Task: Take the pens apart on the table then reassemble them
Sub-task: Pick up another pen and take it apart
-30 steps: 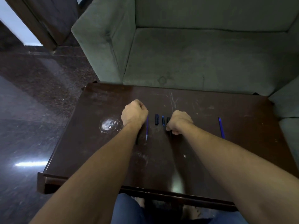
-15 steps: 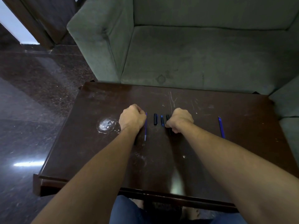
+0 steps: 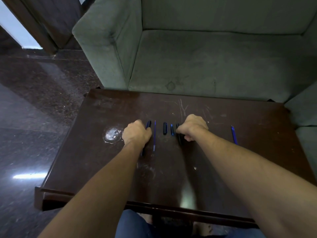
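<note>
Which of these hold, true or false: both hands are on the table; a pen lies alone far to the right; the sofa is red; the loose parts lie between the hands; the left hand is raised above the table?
1. Both hands are on the table. True: the left hand and the right hand rest curled on it.
2. A blue pen lies alone to the right. True, apart from both hands.
3. The sofa is red. False: the sofa is grey-green.
4. Loose parts lie between the hands. True: a thin blue refill, a black piece and a small blue piece.
5. The left hand is raised above the table. False: it is down on the tabletop over a dark pen part.
</note>
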